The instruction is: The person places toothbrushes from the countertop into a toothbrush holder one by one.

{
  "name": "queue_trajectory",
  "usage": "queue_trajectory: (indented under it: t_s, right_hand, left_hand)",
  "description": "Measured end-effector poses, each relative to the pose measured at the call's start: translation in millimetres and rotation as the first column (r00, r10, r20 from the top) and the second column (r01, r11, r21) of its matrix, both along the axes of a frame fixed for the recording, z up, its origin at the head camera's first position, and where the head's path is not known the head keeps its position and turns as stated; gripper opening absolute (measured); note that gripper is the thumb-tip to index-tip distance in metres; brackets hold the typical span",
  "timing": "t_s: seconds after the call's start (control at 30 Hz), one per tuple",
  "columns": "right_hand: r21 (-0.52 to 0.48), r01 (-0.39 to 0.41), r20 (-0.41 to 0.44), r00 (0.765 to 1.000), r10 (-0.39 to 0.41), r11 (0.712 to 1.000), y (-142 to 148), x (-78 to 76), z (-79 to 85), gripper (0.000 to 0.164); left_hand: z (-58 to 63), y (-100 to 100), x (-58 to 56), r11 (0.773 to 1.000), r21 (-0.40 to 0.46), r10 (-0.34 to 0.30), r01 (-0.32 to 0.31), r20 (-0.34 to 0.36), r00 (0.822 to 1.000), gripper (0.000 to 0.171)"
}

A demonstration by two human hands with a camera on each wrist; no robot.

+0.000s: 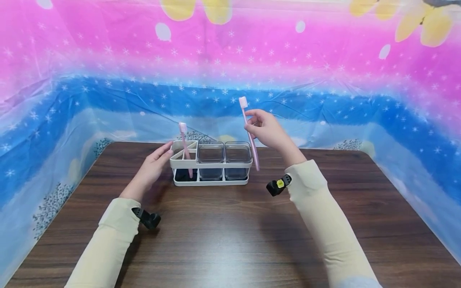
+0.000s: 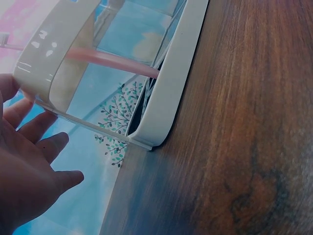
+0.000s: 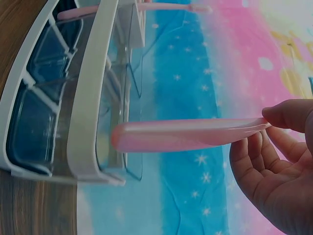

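A white toothbrush holder (image 1: 212, 183) stands near the table's far edge, with two clear cups (image 1: 210, 154) in its middle and right sections. One pink toothbrush (image 1: 186, 150) leans upright in the divided left section, bristles up. My right hand (image 1: 264, 127) pinches a second pink toothbrush (image 3: 181, 134) between thumb and fingers, its head up and its handle end beside the holder's right end. At the holder's left end is my left hand (image 1: 154, 166), fingers extended and fingertips at the upper rim (image 2: 41, 49).
The dark wooden table (image 1: 223, 236) stretches toward me in front of the holder. A pink and blue patterned cloth (image 1: 216, 60) hangs behind and along both sides. A black camera is worn on each wrist over pale yellow sleeves (image 1: 309, 184).
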State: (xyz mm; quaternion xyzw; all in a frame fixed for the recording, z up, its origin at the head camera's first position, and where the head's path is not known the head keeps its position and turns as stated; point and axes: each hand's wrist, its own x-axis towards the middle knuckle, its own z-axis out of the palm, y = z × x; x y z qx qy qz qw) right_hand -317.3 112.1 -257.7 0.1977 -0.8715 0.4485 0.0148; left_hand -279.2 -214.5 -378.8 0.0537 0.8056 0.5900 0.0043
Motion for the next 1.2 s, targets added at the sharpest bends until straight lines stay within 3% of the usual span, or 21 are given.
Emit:
queue_trajectory:
  t_s: [0.63,0.93,1.2]
  right_hand:
    - [-0.128,-0.016,-0.010,1.000,0.014,0.992,-50.2,0.7,4.0,0.040]
    - [-0.277,0.010,-0.015,1.000,-0.014,0.961,-71.4,1.8,7.6,0.037]
    - [-0.310,0.029,-0.044,0.998,-0.044,0.950,-85.4,4.7,10.5,0.036]
  left_hand:
    - [1.3,0.7,-0.3,1.000,-0.002,-0.001,0.001,-0.002,1.000,0.056]
    - [1.3,1.8,1.5,1.000,0.007,-0.002,0.002,0.001,1.000,0.056]
    - [2.0,1.9,1.4,1.000,-0.006,0.003,-0.003,0.002,1.000,0.056]
